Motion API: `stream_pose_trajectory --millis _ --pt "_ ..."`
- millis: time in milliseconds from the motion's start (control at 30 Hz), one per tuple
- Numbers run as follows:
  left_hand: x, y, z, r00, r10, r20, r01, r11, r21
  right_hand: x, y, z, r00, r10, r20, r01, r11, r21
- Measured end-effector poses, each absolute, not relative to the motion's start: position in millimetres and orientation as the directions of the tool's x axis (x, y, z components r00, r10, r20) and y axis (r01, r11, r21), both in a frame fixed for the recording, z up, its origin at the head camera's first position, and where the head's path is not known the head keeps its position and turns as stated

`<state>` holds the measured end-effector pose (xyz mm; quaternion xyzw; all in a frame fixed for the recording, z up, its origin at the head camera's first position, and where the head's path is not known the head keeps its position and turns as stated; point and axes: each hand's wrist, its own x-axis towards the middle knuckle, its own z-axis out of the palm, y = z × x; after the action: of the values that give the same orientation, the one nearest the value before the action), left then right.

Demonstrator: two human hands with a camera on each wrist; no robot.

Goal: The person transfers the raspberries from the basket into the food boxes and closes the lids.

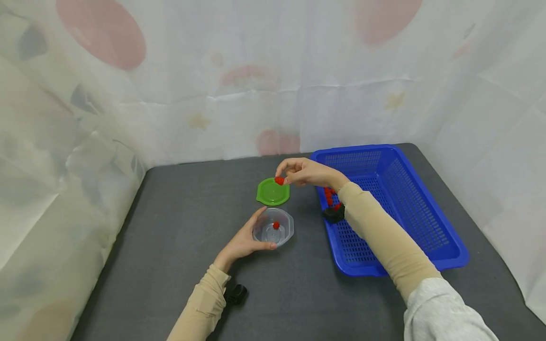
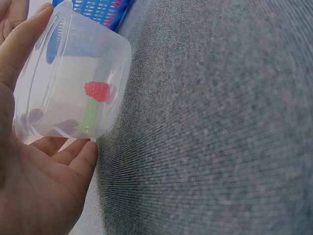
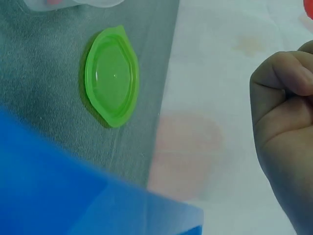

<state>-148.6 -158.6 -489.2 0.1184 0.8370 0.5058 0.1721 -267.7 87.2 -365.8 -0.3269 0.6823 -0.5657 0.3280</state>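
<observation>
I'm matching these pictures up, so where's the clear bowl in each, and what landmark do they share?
Head: bowl below centre.
Left wrist: bowl at upper left, close up.
Right wrist: bowl cut off by the top edge, toward the left.
Shared landmark: the blue basket, at right, top and lower left in that order.

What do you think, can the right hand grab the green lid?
Probably yes: the right hand is close by, and nothing lies on the green lid. But that hand pinches a red berry, so it may need to put that down first.
</observation>
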Motion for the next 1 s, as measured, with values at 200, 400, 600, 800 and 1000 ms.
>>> stream_pose_trajectory --millis 200,400,600,800,1000 --pt "-145 -158 -477 -0.906 0.376 -0.196 0.000 0.463 0.886 -266 71 -369 -0.559 -0.824 -0.089 -0.131 0.194 -0.972" --pt "-138 -156 -453 -0.892 0.392 -0.227 -0.013 0.479 0.878 -263 59 -375 -0.533 -0.835 -0.137 -0.175 0.267 -0.948" --pt "-139 -156 -453 -0.879 0.429 -0.207 0.004 0.441 0.898 -261 46 -380 -0.484 -0.854 -0.189 -0.216 0.326 -0.920" --pt "-140 -156 -454 -0.871 0.452 -0.191 0.013 0.411 0.911 -260 37 -384 -0.438 -0.872 -0.220 -0.232 0.346 -0.909" --pt "-139 -156 -453 -0.872 0.445 -0.204 -0.005 0.409 0.913 -260 32 -389 -0.416 -0.862 -0.290 -0.239 0.411 -0.880"
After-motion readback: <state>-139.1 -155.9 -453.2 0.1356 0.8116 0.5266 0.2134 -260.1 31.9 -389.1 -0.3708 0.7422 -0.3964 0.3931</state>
